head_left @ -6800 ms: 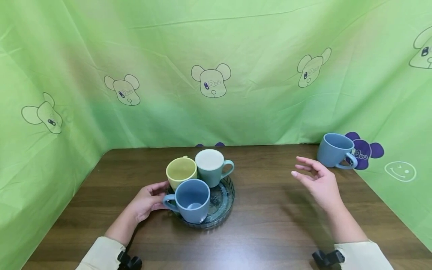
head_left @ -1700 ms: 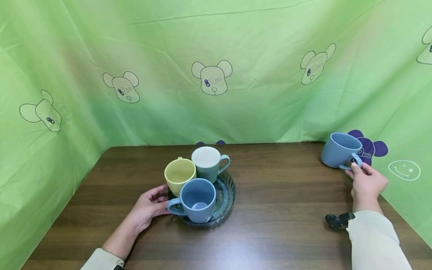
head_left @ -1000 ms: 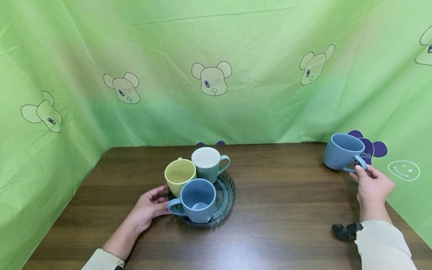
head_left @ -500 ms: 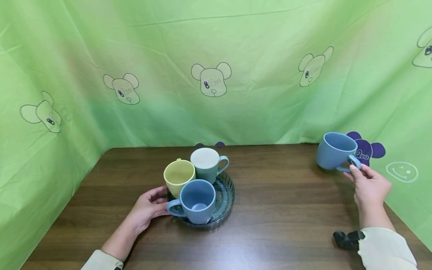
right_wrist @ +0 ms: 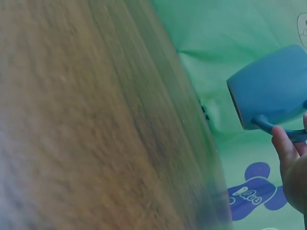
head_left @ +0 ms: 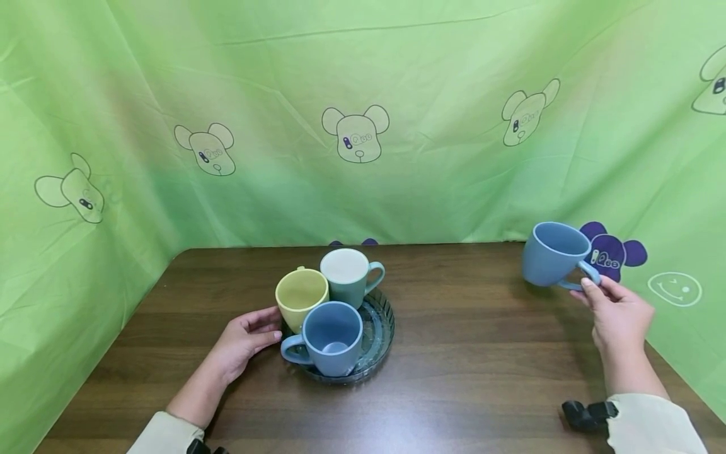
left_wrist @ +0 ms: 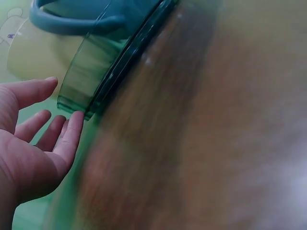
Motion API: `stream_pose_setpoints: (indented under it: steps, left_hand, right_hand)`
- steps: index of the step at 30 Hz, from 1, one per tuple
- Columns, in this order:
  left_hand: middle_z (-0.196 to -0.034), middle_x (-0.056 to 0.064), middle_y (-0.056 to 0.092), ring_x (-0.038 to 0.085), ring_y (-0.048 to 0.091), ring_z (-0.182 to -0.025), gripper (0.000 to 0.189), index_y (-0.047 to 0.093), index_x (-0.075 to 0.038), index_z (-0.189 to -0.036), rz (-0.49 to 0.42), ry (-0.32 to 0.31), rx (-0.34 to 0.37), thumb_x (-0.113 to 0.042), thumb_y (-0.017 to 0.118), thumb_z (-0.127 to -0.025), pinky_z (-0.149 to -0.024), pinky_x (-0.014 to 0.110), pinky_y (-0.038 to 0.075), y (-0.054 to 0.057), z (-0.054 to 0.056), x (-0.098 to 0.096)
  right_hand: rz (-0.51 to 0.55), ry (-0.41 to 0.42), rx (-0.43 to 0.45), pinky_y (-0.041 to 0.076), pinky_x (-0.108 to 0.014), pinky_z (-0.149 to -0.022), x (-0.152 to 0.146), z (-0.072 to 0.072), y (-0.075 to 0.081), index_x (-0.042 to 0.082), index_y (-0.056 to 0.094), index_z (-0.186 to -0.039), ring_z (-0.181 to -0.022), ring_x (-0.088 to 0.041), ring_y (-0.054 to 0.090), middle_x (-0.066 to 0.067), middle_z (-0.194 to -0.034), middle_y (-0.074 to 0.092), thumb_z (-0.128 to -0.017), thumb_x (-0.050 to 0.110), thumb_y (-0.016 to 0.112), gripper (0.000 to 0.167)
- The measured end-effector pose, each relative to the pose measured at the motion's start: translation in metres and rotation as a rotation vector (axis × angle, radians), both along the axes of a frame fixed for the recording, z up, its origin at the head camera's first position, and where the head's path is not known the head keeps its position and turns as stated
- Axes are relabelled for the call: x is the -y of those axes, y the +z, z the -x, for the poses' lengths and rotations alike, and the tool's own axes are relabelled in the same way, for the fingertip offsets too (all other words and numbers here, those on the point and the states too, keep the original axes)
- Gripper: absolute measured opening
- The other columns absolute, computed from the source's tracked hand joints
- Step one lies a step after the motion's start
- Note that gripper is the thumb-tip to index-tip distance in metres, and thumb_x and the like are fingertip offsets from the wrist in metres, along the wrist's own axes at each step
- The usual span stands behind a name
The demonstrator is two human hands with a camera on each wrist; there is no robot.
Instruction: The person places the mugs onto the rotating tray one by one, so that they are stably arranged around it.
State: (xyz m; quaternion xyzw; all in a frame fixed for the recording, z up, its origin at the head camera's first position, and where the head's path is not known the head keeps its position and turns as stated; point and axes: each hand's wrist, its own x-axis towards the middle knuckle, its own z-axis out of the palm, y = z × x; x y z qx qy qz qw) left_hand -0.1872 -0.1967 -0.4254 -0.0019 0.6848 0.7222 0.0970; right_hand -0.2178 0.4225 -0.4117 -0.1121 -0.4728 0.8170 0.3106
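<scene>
My right hand [head_left: 622, 315] pinches the handle of a blue mug [head_left: 547, 258] at the table's far right corner. In the right wrist view this mug [right_wrist: 273, 88] hangs clear of the tabletop, slightly tilted. A round clear glass tray [head_left: 381, 337] stands left of centre. It bears a yellow mug [head_left: 300, 296], a pale green mug [head_left: 348, 280] with a white top, and a second blue mug [head_left: 331, 343]. Beside the tray's left edge is my left hand [head_left: 244, 340], fingers loosely extended. The left wrist view has one fingertip [left_wrist: 76, 120] at the tray's rim, thumb apart from it.
The brown wooden table [head_left: 454, 378] runs back to a green printed cloth [head_left: 442, 157], which also hangs along both sides. A wide stretch of tabletop lies between the tray and the lifted mug.
My right hand, earlier apart from the mug, took its handle, then lifted it and moved it slightly left. The left hand's thumb has come away from the tray's side in the last half second.
</scene>
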Motion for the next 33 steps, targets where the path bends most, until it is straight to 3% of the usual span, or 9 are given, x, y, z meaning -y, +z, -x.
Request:
stream_pose_setpoints:
  steps: [6,15,22,33]
  left_hand:
    - [-0.125,0.021,0.059,0.018,0.059,-0.11,0.06,0.041,0.015,-0.138,-0.01,-0.038,-0.014,0.011,0.066,-0.084,-0.088,0.027,0.053,-0.001,0.01,0.004]
    - [-0.133,0.027,0.052,0.018,0.063,-0.105,0.062,0.037,0.013,-0.141,-0.016,-0.147,0.0,0.009,0.065,-0.087,-0.087,0.041,0.055,0.001,0.025,0.01]
    - [-0.125,0.021,0.055,0.018,0.06,-0.102,0.067,0.034,0.014,-0.142,0.005,-0.217,0.021,0.009,0.067,-0.084,-0.084,0.04,0.057,0.0,0.033,0.01]
    - [-0.13,0.023,0.048,0.02,0.059,-0.103,0.069,0.032,0.012,-0.144,0.001,-0.239,0.055,0.01,0.066,-0.084,-0.086,0.041,0.056,-0.001,0.035,0.011]
  right_hand:
    - [0.055,0.033,-0.015,0.057,-0.029,-0.057,0.023,-0.015,0.02,-0.002,0.076,-0.092,-0.065,-0.016,0.07,-0.01,-0.076,0.068,-0.078,-0.02,0.068,0.025]
    - [0.068,0.058,-0.1,0.057,-0.031,-0.056,0.037,-0.019,0.018,-0.007,0.074,-0.092,-0.062,-0.02,0.07,-0.014,-0.073,0.067,-0.079,-0.025,0.063,0.025]
    - [0.083,0.144,-0.142,0.058,-0.034,-0.059,0.046,-0.021,0.021,-0.008,0.073,-0.095,-0.066,-0.022,0.071,-0.015,-0.078,0.069,-0.08,-0.025,0.062,0.025]
    - [0.036,0.245,-0.174,0.057,-0.035,-0.062,0.064,-0.024,0.027,-0.01,0.072,-0.098,-0.068,-0.025,0.072,-0.016,-0.079,0.07,-0.083,-0.023,0.06,0.024]
